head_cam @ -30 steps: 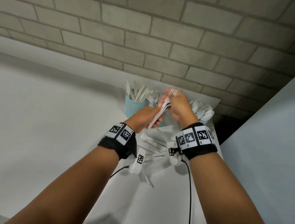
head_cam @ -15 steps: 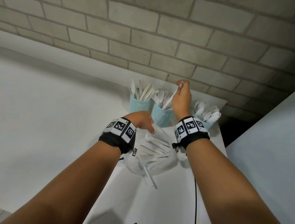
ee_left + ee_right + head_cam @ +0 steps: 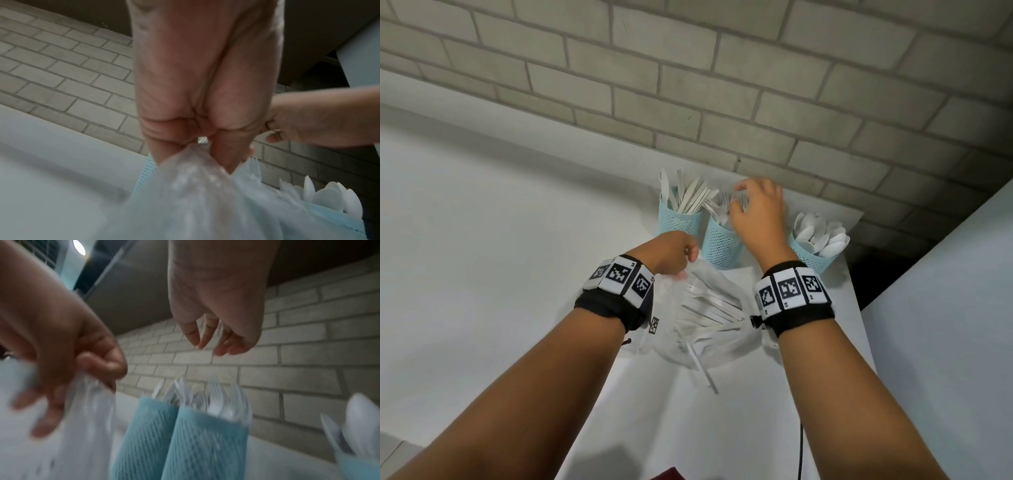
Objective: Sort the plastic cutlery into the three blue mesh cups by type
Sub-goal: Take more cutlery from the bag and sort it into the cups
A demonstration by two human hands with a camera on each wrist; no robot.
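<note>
Head view showing knife cup [image 3: 681,219], fork cup [image 3: 720,245], spoon cup [image 3: 812,255] well filled. Left hand [image 3: 671,251] pinching clear bag [image 3: 709,308] holding leftover cutlery [image 3: 710,313]; right hand [image 3: 756,214] hovering over forks, fingers loose, holding nothing.

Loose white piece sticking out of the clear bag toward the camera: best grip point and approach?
Pinch the bare handle end of the loose white piece from above, on the near side. That end lies flat on the table outside the clear bag; its other end is buried among cutlery. The right hand, empty over the middle cup, seems best placed, since the left hand grips the bag.
</note>
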